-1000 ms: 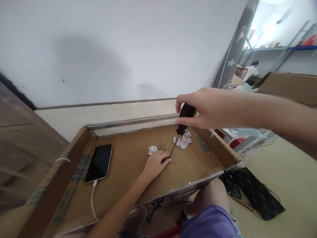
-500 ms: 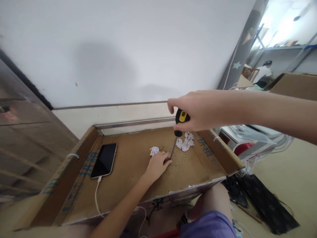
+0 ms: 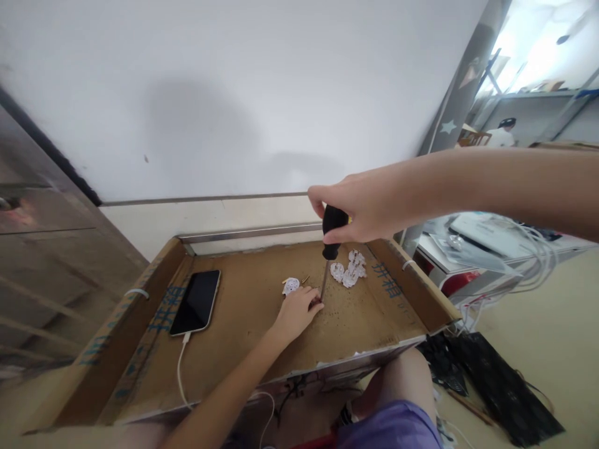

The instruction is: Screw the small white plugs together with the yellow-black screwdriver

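My right hand is closed around the black handle of a screwdriver, whose shaft points down to the fingertips of my left hand. Low on the cardboard, my left hand pinches a small part at the screwdriver's tip; the fingers hide most of it, so its kind cannot be made out. Just behind the left hand lies a round white plastic piece with holes. Near it is a small brass-coloured pin. Several similar white plastic pieces lie in a cluster right of the screwdriver.
The work surface is a cardboard tray with raised side walls. On its left side rests a phone with a white cable plugged in. A white wall rises behind. Another person sits far off at right.
The screwdriver handle has turned in my right hand and its top has shifted slightly left, so the shaft stands more upright. My right forearm is higher. My left hand stays in place.
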Tool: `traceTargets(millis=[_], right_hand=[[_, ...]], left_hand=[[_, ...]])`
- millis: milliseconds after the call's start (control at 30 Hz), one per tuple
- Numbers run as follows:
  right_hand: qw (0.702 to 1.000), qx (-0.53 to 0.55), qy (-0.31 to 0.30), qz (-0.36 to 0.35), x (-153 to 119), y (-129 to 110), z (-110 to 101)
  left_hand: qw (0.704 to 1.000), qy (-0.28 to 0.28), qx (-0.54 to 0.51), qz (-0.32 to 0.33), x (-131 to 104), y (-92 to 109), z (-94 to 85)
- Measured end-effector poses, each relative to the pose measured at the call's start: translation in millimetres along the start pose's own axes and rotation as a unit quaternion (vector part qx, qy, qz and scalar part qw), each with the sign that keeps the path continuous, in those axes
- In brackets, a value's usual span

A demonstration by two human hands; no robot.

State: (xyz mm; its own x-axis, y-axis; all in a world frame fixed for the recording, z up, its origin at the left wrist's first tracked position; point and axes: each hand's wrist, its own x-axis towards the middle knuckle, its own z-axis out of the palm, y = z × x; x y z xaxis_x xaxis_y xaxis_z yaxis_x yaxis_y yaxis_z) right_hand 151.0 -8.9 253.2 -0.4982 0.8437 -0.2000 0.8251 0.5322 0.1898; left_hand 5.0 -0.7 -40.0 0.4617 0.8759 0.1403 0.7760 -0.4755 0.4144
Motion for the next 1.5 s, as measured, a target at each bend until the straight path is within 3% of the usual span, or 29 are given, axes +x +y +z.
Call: traceTargets(millis=[100, 233, 400, 567, 733, 900, 1100, 1200, 1300, 1433, 1500], right_hand=[[0.998, -0.032, 0.06, 0.012, 2.5, 0.7, 0.9], [0.999, 0.028, 0.007, -0.017, 4.8, 1.4, 1.3], [0.998, -0.031, 0.049, 0.017, 3.9, -2.5, -1.2], [1.0, 0.012, -0.019, -0.011, -3.0, -7.5, -2.3], [0.997, -0.023, 0.079, -0.016, 1.8, -7.8, 3.5], [0.997, 0.056, 0.004, -0.055, 7.3, -0.4, 7.7], [0.99, -0.01, 0.142, -0.015, 4.3, -7.6, 17.8], [0.986, -0.023, 0.167, 0.016, -0.7, -13.4, 19.6], [0.992, 0.039, 0.119, 0.0, -5.3, -11.2, 16.2], [0.99, 0.13, -0.021, -0.049, -8.3, -3.9, 10.5], [0.994, 0.102, -0.012, -0.045, -6.8, -1.6, 10.7]], left_hand=[[1.0, 0.0, -0.001, -0.003, -0.1, 0.1, 0.4], [1.0, -0.003, -0.004, -0.003, 0.2, 0.0, -0.6], [1.0, -0.022, -0.005, 0.021, 4.1, -1.6, -4.0], [0.999, -0.028, 0.006, 0.025, 5.6, -0.5, -5.9], [0.999, -0.024, 0.006, 0.023, 4.4, 1.4, -5.1], [0.999, -0.026, 0.013, 0.02, 4.9, 2.0, -4.1], [1.0, -0.022, 0.013, 0.008, 4.1, 3.3, -4.6], [1.0, -0.019, 0.008, 0.004, 3.5, 4.5, -5.5], [1.0, -0.017, 0.003, 0.005, 3.2, 5.3, -6.0], [1.0, -0.018, 0.012, 0.008, 4.0, 5.2, -5.4], [1.0, -0.02, 0.016, 0.005, 4.7, 5.0, -5.0]])
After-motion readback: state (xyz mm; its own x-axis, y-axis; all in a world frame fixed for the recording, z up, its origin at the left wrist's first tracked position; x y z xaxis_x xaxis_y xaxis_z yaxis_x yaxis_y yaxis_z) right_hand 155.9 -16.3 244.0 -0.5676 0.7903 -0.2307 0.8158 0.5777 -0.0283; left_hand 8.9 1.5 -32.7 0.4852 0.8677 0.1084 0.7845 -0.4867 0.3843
